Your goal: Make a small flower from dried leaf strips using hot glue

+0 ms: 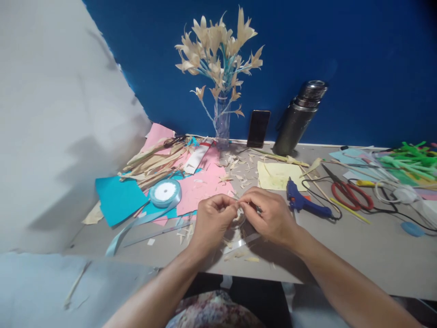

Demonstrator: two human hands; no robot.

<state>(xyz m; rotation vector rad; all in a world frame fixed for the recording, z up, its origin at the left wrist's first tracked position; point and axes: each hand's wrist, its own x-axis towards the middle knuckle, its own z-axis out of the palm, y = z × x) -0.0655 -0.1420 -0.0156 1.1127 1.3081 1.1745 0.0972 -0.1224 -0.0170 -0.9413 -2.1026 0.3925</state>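
Observation:
My left hand [215,218] and my right hand [268,214] meet over the middle of the table, fingertips pinched together at the same spot. Whatever lies between them is too small and too covered to name. Below the fingers, pale scraps and a clear strip [241,243] lie on the tabletop. A pink paper sheet [201,189] is just beyond my left hand. To the right of my right hand rests a blue glue gun [309,202], close to a yellow paper sheet [280,175].
Behind stand a clear vase [222,120] of pale husk-like flowers [218,45], a phone [258,129] and a dark flask [300,119]. A light-blue ribbon roll [165,192] and dried husks [157,159] lie left. Red-handled scissors [351,193], cords and green pipe cleaners [411,161] are right.

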